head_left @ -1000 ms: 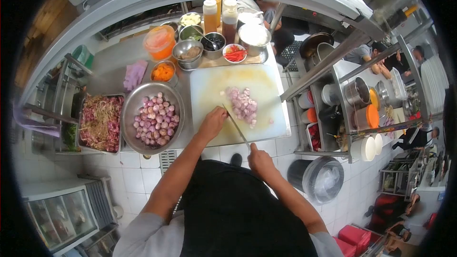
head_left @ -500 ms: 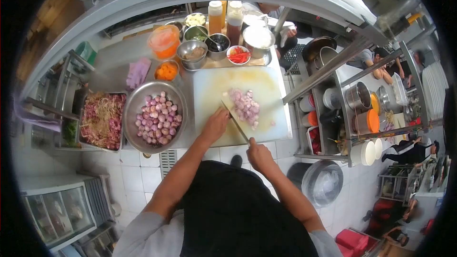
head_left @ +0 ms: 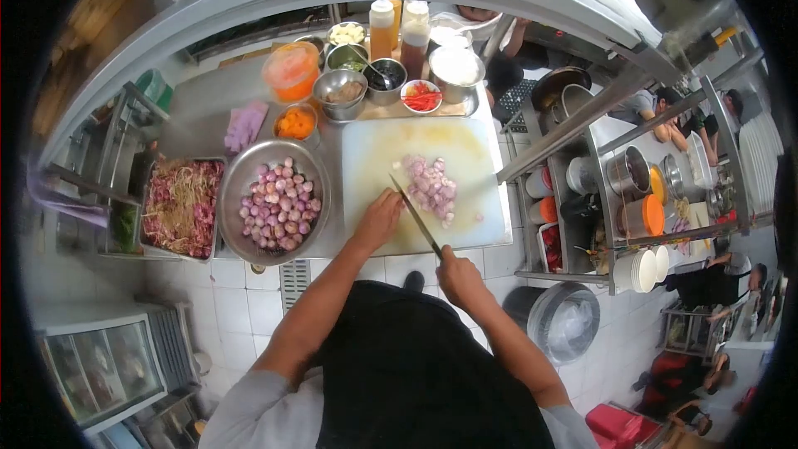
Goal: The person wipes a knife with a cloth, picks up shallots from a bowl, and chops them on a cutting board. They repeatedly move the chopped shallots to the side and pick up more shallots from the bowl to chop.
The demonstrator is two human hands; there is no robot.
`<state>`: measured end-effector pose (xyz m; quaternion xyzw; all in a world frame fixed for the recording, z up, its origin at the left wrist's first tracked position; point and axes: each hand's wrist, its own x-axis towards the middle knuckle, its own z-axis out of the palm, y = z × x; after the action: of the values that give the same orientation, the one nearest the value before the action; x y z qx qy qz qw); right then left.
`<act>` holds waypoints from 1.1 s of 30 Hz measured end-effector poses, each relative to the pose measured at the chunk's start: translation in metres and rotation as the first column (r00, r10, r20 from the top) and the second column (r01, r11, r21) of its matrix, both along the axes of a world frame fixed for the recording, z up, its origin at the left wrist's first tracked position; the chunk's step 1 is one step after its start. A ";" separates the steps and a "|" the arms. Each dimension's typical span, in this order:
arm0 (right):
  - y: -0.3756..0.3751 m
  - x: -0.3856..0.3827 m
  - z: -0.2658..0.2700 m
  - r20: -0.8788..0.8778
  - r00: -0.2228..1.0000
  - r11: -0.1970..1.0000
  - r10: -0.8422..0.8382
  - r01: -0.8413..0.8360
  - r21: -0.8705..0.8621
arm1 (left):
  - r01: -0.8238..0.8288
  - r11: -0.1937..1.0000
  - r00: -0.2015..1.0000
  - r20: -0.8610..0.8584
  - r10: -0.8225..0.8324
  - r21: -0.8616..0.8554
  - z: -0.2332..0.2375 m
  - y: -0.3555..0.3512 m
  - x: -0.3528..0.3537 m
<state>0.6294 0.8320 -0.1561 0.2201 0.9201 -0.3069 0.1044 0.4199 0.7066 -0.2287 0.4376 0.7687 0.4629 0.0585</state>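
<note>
My right hand (head_left: 461, 275) is closed around the handle of a kitchen knife (head_left: 420, 220). The blade slants up and left across a white cutting board (head_left: 366, 145), its tip just beyond my left fingers. Curled fingertips of my left hand (head_left: 381, 218) rest on the board beside the blade; whatever they pinch is hidden. Right of the blade lies a loose pile of cut shallots (head_left: 432, 187), pale and purple. A large steel bowl (head_left: 229, 229) left of the board holds many whole peeled shallots (head_left: 281, 204).
A tray of unpeeled shallots (head_left: 179, 208) stands far left. Behind the board are sauce bottles (head_left: 381, 29), a bowl of red chillies (head_left: 421, 98), an orange-lidded tub (head_left: 291, 71) and a purple cloth (head_left: 246, 125). A shelf post (head_left: 565, 133) rises at right; co-workers (head_left: 657, 112) are beyond.
The knife handle and right hand have shifted slightly toward my body and to the right. My left hand stays at the same place on the board. The view has moved a little.
</note>
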 end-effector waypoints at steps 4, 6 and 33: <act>-0.002 0.001 -0.023 -0.007 1.000 1.000 -0.022 0.022 -0.009 | 0.000 0.999 1.000 -0.009 0.000 0.046 0.000 0.002 0.001; -0.002 -0.007 -0.026 -0.057 0.998 1.000 -0.030 0.030 -0.002 | -0.005 0.999 1.000 -0.012 0.006 0.052 0.003 0.004 0.001; 0.023 -0.014 -0.009 -0.191 0.981 0.997 0.022 -0.036 -0.068 | -0.097 0.995 0.995 -0.006 0.097 -0.024 0.033 -0.014 0.016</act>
<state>0.6156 0.8552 -0.1651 0.1726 0.9174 -0.3575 0.0284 0.4355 0.6923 -0.1962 0.4004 0.7946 0.4548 0.0393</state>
